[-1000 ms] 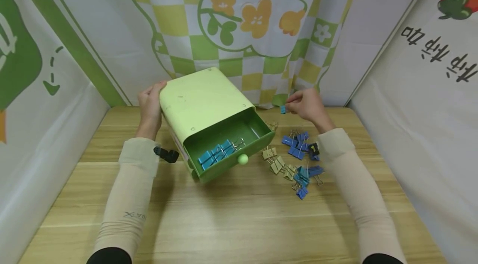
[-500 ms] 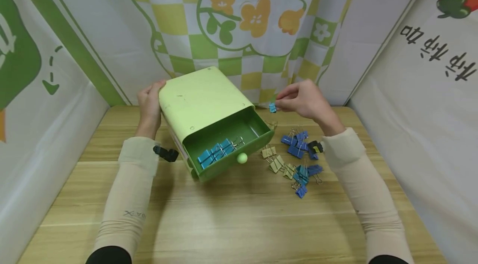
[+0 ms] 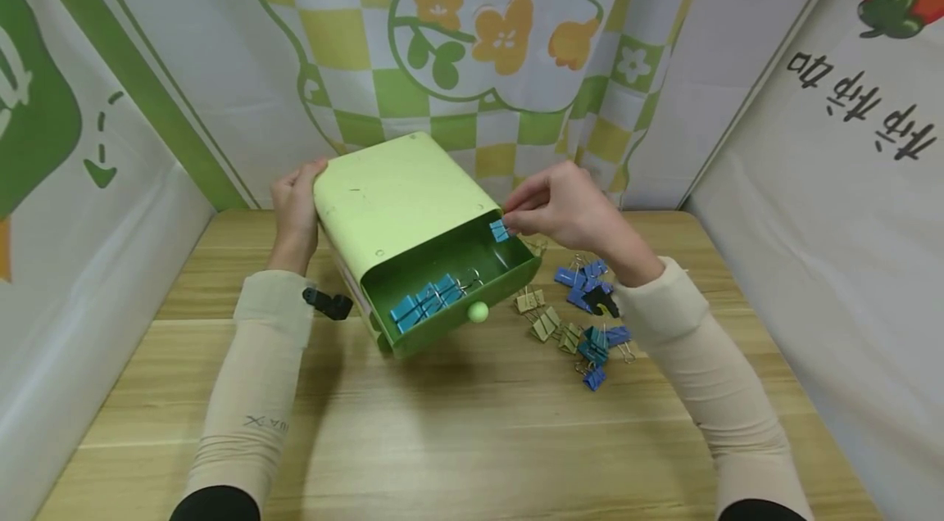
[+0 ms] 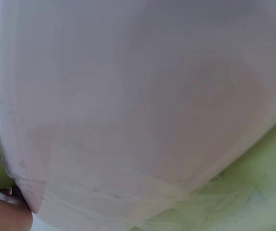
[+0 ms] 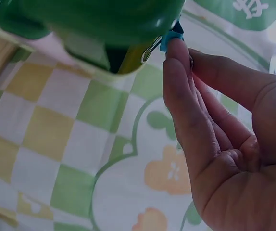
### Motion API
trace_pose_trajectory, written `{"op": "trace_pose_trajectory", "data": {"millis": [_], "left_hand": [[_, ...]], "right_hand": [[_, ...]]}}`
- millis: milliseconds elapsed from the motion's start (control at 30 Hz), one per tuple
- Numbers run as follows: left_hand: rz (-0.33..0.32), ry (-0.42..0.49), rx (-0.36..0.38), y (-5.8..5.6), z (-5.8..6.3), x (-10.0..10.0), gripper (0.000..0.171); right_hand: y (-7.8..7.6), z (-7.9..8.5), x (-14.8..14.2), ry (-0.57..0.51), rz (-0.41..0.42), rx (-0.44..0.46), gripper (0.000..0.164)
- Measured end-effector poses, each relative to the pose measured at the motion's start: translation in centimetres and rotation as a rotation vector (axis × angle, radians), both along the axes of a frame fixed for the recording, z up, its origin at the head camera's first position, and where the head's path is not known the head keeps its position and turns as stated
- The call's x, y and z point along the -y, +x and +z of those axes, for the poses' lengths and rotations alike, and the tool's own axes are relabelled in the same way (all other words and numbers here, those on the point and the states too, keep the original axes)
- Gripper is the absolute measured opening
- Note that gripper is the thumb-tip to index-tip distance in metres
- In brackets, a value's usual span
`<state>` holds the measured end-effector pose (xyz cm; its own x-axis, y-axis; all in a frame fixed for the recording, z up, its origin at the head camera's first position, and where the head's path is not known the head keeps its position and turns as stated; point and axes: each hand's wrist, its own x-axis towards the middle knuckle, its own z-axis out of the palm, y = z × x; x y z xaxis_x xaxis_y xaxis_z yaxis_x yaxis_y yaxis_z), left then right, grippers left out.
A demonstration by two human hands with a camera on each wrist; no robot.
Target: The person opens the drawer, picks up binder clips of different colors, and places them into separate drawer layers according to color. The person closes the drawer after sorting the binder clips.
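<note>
My left hand (image 3: 295, 197) grips the back left corner of a light green drawer box (image 3: 401, 193), thumb along its top edge. The box sits at a slant, its dark green drawer (image 3: 442, 332) pulled out by a round light green knob side facing me. Several blue binder clips (image 3: 428, 301) lie in a row at the drawer's left end. Between thumb and fingertips, my right hand (image 3: 564, 206) pinches a small light blue binder clip (image 3: 499, 231) over the drawer's right end. In the right wrist view, that clip's wire handle (image 5: 150, 50) shows beside the drawer.
On the wooden table (image 3: 472, 439), right of the box, lie dark blue binder clips (image 3: 583, 282), yellowish binder clips (image 3: 546, 323) and a teal binder clip (image 3: 594, 345). A checked curtain (image 3: 457, 128) hangs behind, with printed cloth walls at both sides.
My right hand has moved left with the small light blue binder clip, from above the table's back right to over the drawer. The left hand and box have stayed in place.
</note>
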<state>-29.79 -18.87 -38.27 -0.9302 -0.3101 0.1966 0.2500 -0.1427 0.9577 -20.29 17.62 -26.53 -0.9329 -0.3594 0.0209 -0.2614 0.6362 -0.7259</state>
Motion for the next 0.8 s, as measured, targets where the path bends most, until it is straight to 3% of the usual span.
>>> {"op": "trace_pose_trajectory", "data": {"millis": [300, 633, 800], "left_hand": [[0.001, 0.005, 0.01, 0.0, -0.1, 0.2, 0.034], [0.02, -0.007, 0.002, -0.2, -0.2, 0.2, 0.031], [0.018, 0.0, 0.0, -0.3, -0.2, 0.2, 0.03]], "right_hand": [[0.5, -0.9, 3.0, -0.004, 0.066, 0.006, 0.014], [1.1, -2.1, 6.0, 0.144, 0.114, -0.053, 0.01], [1.5, -2.5, 7.0, 0.16, 0.152, -0.065, 0.014]]}}
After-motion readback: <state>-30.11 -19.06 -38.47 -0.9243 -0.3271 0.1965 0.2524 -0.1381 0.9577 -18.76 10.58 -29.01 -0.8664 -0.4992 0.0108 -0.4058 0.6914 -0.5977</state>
